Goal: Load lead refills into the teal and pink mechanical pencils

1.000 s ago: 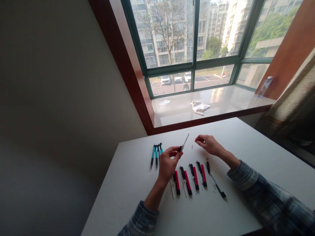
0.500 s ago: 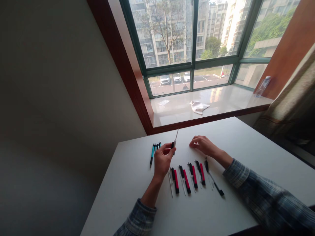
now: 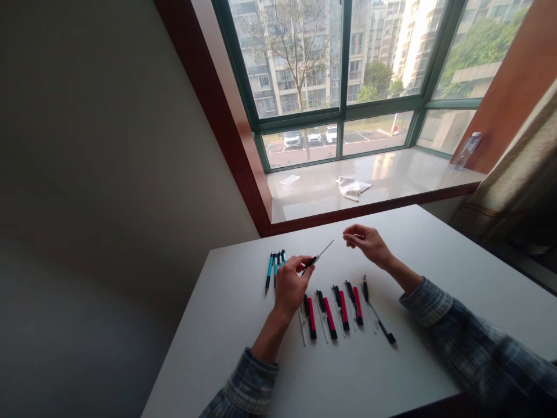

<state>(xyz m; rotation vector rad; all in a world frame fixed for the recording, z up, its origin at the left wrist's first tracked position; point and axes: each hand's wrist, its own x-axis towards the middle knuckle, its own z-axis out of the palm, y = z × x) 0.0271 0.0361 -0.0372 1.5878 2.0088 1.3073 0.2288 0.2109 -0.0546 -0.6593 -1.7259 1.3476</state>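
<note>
Between the thumb and fingers of my left hand (image 3: 292, 285) is a partly assembled pen (image 3: 310, 263). Its black part is in my grip, and a thin refill (image 3: 326, 248) sticks out toward the upper right. My right hand (image 3: 364, 242) hovers over the table just beyond the refill's tip, its fingers pinched together. Whatever may be in that pinch is too small to make out. Below both hands lie sets of pen parts in a row: red barrels (image 3: 330, 318) with black ends, black pieces (image 3: 336, 295) and thin pale refills (image 3: 303, 328).
Several blue-and-black pens (image 3: 269, 273) lie left of my left hand on the white table (image 3: 217, 337). At the row's right end are a black piece (image 3: 365, 292) and a slim part with a black end (image 3: 390, 337). A cloth (image 3: 351, 188) and bottle (image 3: 467, 151) are on the windowsill.
The pen in my left hand has tilted from nearly upright toward the right. My right hand has risen off the tabletop and shifted slightly right, its fingers now pinched.
</note>
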